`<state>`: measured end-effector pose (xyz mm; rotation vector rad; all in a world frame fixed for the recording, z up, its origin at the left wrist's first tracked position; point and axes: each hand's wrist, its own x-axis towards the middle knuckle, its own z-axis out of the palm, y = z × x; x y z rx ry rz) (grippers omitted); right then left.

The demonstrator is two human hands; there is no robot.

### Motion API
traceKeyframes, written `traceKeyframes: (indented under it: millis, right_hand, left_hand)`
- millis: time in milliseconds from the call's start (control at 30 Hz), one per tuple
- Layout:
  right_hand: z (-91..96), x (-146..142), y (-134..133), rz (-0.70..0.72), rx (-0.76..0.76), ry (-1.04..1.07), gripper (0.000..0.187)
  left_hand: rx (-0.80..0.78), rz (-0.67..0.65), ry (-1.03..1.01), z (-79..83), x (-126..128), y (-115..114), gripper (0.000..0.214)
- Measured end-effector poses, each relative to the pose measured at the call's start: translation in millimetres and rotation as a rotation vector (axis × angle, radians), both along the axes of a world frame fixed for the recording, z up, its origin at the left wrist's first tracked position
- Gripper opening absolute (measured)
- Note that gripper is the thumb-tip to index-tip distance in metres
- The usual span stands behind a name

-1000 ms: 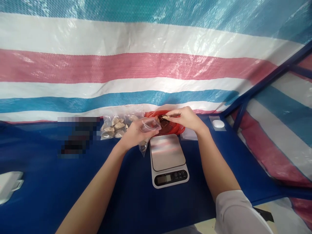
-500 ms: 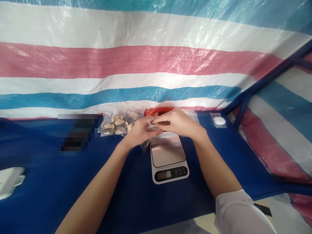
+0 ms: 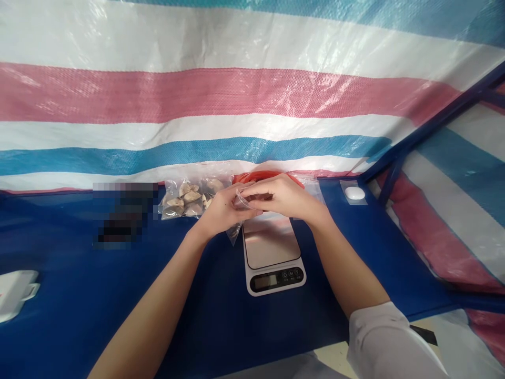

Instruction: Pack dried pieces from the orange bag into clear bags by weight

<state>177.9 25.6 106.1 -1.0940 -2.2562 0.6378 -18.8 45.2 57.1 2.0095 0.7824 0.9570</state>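
My left hand [image 3: 224,210] grips a clear plastic bag [image 3: 241,199] near its mouth. A lower corner of the bag hangs beneath the hand, with something dark in it. My right hand [image 3: 278,193] is closed, its bent fingertips at the bag's mouth; what they pinch is hidden. Both hands hover over the far end of a white kitchen scale [image 3: 272,245], whose display shows no readable figure. Just behind the hands lies an orange-red bag or bowl [image 3: 268,175], largely covered by them.
Left of my hands, clear bags of pale brown dried slices [image 3: 185,200] lie by the striped sheet [image 3: 236,95]. A white oval object [image 3: 355,193] rests on a small clear bag at the right. A white plastic case [image 3: 16,295] sits at the left of the blue table [image 3: 98,305].
The right fingertips have shifted slightly at the bag's mouth, and the brown bits seen by them before are now hidden. The scale and the other bags stay put.
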Motion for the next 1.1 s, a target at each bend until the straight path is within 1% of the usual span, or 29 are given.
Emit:
traceKeyframes:
  millis: [100,200,300,367,467,533,633,733,800,833,967,1100]
  right_hand:
    - [0.0,2.2,1.0,0.074,0.024,0.052,0.022]
    - [1.5,3.3,-0.1,0.09,0.02,0.071,0.019]
    - [3.4,1.8,-2.2,0.085,0.013,0.041,0.018]
    - [4.1,0.5,-3.2,0.058,0.022,0.013,0.016]
    - [3.6,1.5,-4.4,0.033,0.018,0.004,0.015]
    - [2.1,5.0,-6.1,0.045,-0.013,0.059,0.015]
    - [-3.1,13.7,-11.1,0.055,-0.072,0.216,0.015]
    - [-12.9,24.6,-19.0,0.024,-0.126,0.349,0.016]
    - [-22.5,32.6,-25.6,-0.007,-0.157,0.414,0.019]
    - [-28.1,36.8,-29.2,-0.023,-0.175,0.427,0.021]
    - [-52.9,55.0,-45.0,-0.164,-0.212,0.495,0.029]
    - [-72.4,71.3,-58.0,-0.264,-0.316,0.615,0.035]
  left_hand:
    - [0.007,0.013,-0.003,1.4,-0.7,0.1,0.045]
    - [0.01,0.028,0.015,2.3,-0.7,0.2,0.046]
    - [0.047,0.019,0.023,1.6,0.6,0.7,0.046]
    - [0.066,0.017,0.04,0.6,2.1,0.8,0.048]
    - [0.1,0.04,0.057,-0.7,4.2,-0.6,0.053]
    - [0.132,0.048,0.061,-0.9,4.4,-3.6,0.051]
    - [0.155,0.055,0.108,-1.4,1.5,-11.9,0.049]
    - [0.151,0.087,0.185,-6.2,-5.1,-23.4,0.065]
    - [0.146,0.118,0.225,-12.6,-10.3,-31.6,0.075]
    - [0.144,0.14,0.241,-16.4,-12.6,-35.7,0.077]
    - [0.162,0.188,0.291,-30.1,-19.1,-51.7,0.073]
    - [0.159,0.197,0.333,-37.4,-19.9,-64.0,0.068]
